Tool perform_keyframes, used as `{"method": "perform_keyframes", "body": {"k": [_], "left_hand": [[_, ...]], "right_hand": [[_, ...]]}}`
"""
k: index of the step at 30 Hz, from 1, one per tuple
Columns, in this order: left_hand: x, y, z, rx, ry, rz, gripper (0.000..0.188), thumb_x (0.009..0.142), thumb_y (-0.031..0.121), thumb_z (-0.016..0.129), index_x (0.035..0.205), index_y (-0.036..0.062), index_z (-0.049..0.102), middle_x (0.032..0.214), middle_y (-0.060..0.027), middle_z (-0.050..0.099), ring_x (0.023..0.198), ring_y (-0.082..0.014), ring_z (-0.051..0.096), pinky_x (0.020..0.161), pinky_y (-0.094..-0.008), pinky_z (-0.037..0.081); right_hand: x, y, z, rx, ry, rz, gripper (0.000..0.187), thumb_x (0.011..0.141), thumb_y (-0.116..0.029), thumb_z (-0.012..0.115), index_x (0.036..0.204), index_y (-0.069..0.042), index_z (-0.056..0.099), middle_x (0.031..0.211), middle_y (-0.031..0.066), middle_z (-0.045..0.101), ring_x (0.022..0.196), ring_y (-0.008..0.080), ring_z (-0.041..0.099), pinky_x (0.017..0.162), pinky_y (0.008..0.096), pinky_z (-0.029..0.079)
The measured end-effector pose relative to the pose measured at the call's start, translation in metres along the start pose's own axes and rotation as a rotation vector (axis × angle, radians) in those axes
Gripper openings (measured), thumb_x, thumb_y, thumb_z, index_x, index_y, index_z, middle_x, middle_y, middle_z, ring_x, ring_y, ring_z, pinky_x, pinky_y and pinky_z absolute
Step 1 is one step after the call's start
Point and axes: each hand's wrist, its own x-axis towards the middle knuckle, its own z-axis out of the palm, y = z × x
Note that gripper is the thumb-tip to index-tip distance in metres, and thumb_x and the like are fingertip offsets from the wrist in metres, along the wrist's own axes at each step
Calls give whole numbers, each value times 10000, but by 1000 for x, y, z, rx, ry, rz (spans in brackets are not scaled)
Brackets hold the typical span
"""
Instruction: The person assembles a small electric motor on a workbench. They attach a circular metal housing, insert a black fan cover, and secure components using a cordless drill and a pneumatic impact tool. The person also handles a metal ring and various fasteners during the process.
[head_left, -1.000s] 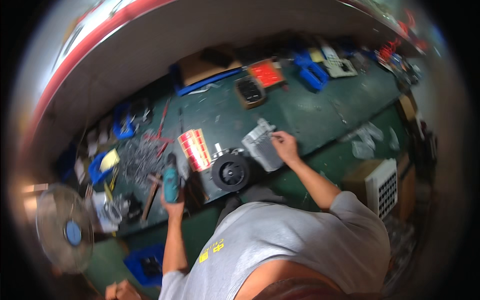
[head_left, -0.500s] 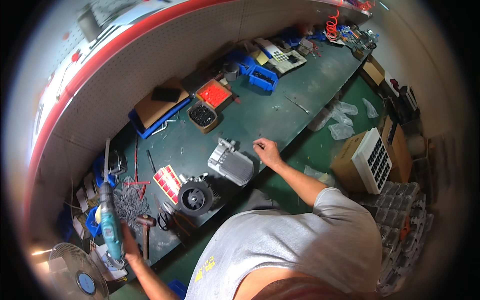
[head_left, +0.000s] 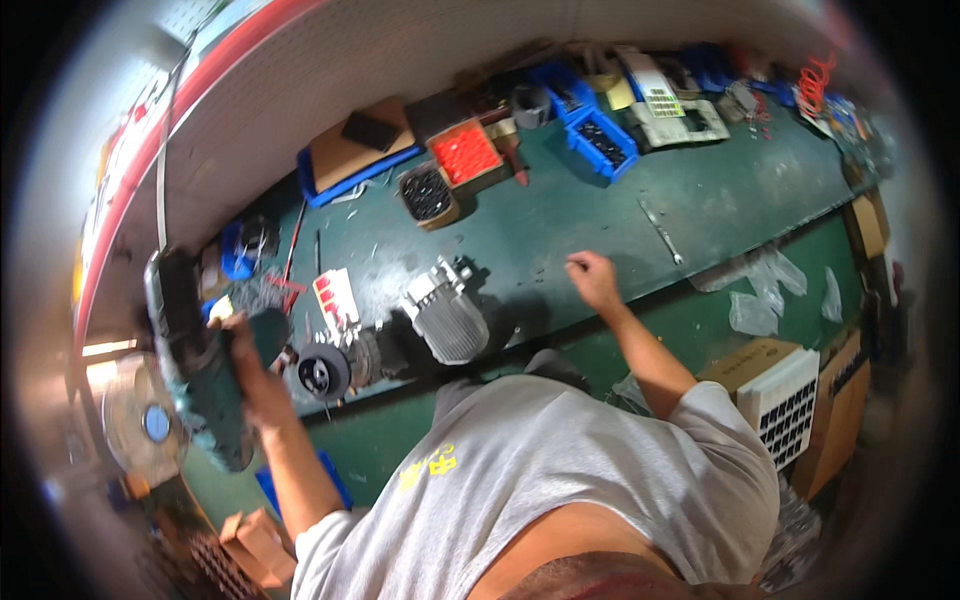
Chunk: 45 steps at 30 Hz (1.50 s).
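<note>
A teal and black power drill [head_left: 195, 375] is gripped in my left hand [head_left: 260, 385], raised off the bench at the left. Its long thin bit [head_left: 163, 170] points up and away. My right hand [head_left: 597, 282] is over the bench's near edge, fingers pinched. A small dark thing seems to be at the fingertips, too small to name. Left of that hand stands a grey finned motor housing [head_left: 450, 325], touched by neither hand. Beside it, a motor part with a black fan wheel [head_left: 325, 372] sits at the bench edge. A red-and-white label sheet [head_left: 336, 296] lies behind that part.
On the green bench [head_left: 540, 215] are a box of red parts [head_left: 465, 152], a box of black parts [head_left: 427, 193], a blue bin [head_left: 602, 145] and a wrench [head_left: 660, 232]. A fan [head_left: 145, 420] stands at the left. Cartons [head_left: 755, 365] and plastic bags [head_left: 765, 295] are at the right.
The view has shifted. My left hand has lifted the drill up nearer to me. My right hand stays pinched and is now farther from the motor housing.
</note>
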Motion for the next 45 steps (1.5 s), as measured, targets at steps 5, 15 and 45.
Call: {"method": "perform_keyframes", "body": {"k": [5, 15, 45], "left_hand": [[-14, 82, 70, -210, -29, 25, 281, 1030, 98, 499, 1220, -84, 597, 1089, -140, 660, 1047, -235, 638, 971, -417, 507], [-94, 89, 165, -308, -530, -309, 199, 904, 124, 731, 1098, 82, 729, 931, -48, 701, 848, -197, 658, 791, -364, 526], [-202, 500, 583, -361, -1412, 243, 244, 838, 298, 782, 1030, 151, 750, 920, -157, 746, 876, -397, 710, 748, -449, 567]], "right_hand": [[-17, 60, -57, -39, -38, -36, 194, 885, -151, 706, 966, 25, 720, 743, 71, 693, 688, 118, 627, 654, 313, 526], [-119, 54, -86, -27, -148, 362, 216, 851, -162, 723, 991, -2, 762, 893, 132, 761, 850, 228, 738, 786, 359, 570], [-274, 309, -509, 109, 613, 663, 264, 905, -100, 669, 1116, 54, 709, 834, 84, 715, 672, 146, 657, 586, 282, 529]]}}
